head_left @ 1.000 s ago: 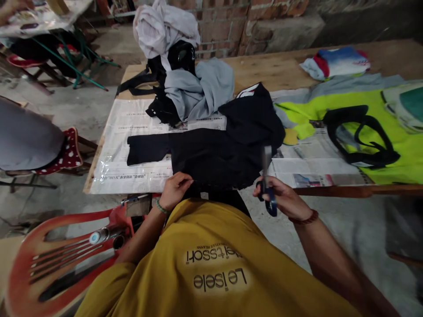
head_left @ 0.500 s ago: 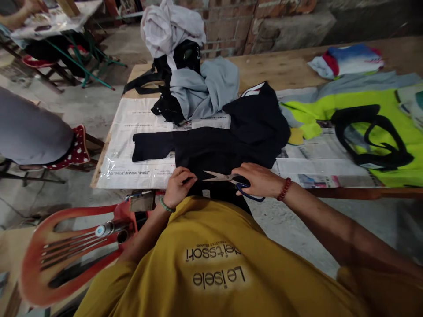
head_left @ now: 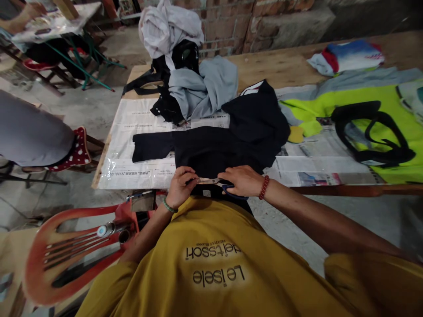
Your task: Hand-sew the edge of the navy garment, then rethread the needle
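A black garment (head_left: pixel 208 147) lies spread on the newspaper-covered table in front of me, one narrow part stretching left. At its near edge, the thumb and fingers of my left hand (head_left: pixel 180 185) are pinched together; what they hold is too small to make out. My right hand (head_left: pixel 244 180) grips scissors (head_left: pixel 211 181) by their dark blue handles. The blades point left and look nearly closed, with their tips right at my left fingertips.
Grey cloth (head_left: pixel 205 86), a black bag (head_left: pixel 185 55) and a white bundle (head_left: pixel 170 26) are heaped at the back. A yellow-green garment (head_left: pixel 360 99) with a black strap (head_left: pixel 396 132) lies right. A red chair (head_left: pixel 42 220) stands left; people sit beyond.
My right hand has moved left with the scissors, bringing the tips to my left fingers. The blades, spread apart before, have come together. My left hand has hardly moved.
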### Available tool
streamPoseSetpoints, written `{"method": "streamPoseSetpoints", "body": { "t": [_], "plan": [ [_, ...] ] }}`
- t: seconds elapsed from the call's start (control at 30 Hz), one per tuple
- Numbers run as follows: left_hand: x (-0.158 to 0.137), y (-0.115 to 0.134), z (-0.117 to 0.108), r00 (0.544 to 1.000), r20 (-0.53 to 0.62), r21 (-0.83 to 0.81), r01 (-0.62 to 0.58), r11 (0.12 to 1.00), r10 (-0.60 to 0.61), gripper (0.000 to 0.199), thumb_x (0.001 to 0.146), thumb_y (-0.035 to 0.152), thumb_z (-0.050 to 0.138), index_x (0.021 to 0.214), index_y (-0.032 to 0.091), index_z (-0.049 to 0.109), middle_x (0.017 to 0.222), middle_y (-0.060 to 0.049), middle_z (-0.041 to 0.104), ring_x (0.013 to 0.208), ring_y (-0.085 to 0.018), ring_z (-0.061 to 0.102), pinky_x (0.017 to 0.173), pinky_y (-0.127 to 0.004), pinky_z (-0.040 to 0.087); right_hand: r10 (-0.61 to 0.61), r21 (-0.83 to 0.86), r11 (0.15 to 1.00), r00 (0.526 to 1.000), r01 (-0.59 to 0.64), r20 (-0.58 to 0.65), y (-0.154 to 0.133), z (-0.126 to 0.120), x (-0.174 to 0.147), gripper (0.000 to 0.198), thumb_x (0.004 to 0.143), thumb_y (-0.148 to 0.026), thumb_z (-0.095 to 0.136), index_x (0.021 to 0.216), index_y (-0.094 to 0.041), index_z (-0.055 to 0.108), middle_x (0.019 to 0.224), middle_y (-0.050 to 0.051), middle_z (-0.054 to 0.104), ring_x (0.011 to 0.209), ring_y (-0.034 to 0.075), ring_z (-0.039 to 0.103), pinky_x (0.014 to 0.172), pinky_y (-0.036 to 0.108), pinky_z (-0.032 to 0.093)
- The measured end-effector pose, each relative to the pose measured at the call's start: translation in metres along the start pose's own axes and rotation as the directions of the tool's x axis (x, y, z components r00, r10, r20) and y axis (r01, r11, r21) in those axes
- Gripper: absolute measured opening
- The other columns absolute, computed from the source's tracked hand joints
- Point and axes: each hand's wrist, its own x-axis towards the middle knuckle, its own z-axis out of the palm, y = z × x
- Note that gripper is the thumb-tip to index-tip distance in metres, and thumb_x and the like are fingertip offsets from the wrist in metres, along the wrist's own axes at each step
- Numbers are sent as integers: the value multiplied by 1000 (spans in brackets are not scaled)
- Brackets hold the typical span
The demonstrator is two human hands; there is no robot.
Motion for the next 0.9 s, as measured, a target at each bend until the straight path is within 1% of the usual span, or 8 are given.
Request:
{"method": "streamPoseSetpoints", "body": {
  "t": [0.17, 0.3, 0.37, 0.5, 0.57, 0.6, 0.7, 0.9],
  "plan": [
    [1, 1, -2, 998, -48, -82, 42, 996, -46, 9, 82, 25, 62, 80, 20, 69, 94, -5, 60, 91, -17, 58, 84, -33, 50, 37, 65, 997, 999, -36, -3, 7, 4, -5, 29, 80, -39, 61, 106, -28, 63, 92, 2, 68, 79, 18, 63, 60, 25, 35],
    [-3, -12, -8, 953, -103, -334, 236, 913, -284, 15, 79, 32, 65, 76, 18, 66, 90, -4, 61, 86, -15, 58, 80, -31, 50, 253, 234, 951, 945, -203, -207, 31, 21, -22, 34, 78, -42, 63, 109, -27, 61, 102, 3, 68, 87, 20, 64, 67, 27, 43],
    [-10, -23, -13, 892, -43, -517, 365, 774, -450, 22, 76, 39, 67, 75, 17, 64, 86, -4, 63, 83, -15, 59, 76, -30, 51, 487, 372, 859, 789, -352, -376, 51, 36, -38, 38, 79, -43, 62, 112, -24, 60, 104, 7, 67, 90, 22, 64, 74, 30, 47],
    [-32, -44, -18, 726, 140, -721, 541, 434, -673, 35, 60, 44, 78, 74, 15, 62, 82, -4, 64, 77, -16, 62, 67, -29, 51, 899, 617, 422, 218, -664, -381, 93, 70, -81, 49, 80, -46, 60, 119, -17, 54, 96, 11, 68, 87, 27, 65, 77, 37, 49],
    [-42, -49, -19, 647, 199, -722, 605, 336, -736, 39, 53, 41, 83, 74, 14, 63, 85, -5, 65, 77, -17, 63, 66, -28, 51, 963, 610, 202, 41, -766, -267, 110, 81, -102, 51, 79, -45, 61, 119, -16, 52, 95, 13, 68, 88, 29, 65, 76, 38, 49],
    [-45, -50, -18, 621, 211, -706, 631, 322, -755, 40, 50, 40, 84, 73, 14, 64, 91, -6, 65, 80, -17, 64, 67, -28, 52, 977, 569, 124, 1, -813, -212, 116, 85, -110, 50, 78, -44, 61, 118, -15, 52, 95, 14, 68, 88, 30, 65, 76, 39, 49],
    [-52, -53, -15, 648, 165, -598, 666, 447, -744, 39, 53, 43, 82, 70, 13, 66, 115, -9, 58, 87, -19, 63, 66, -27, 53, 996, 398, 54, 20, -916, -87, 131, 92, -125, 43, 78, -40, 59, 113, -14, 56, 96, 17, 68, 87, 31, 66, 72, 39, 49],
    [-45, -67, -5, 877, 2, -241, 468, 850, -481, 25, 72, 41, 67, 71, 16, 71, 116, -11, 58, 102, -24, 59, 73, -32, 53, 965, 242, 220, 175, -945, -194, 141, 98, -120, 39, 76, -35, 58, 108, -12, 62, 96, 19, 65, 89, 29, 62, 76, 40, 48]
  ]
}}
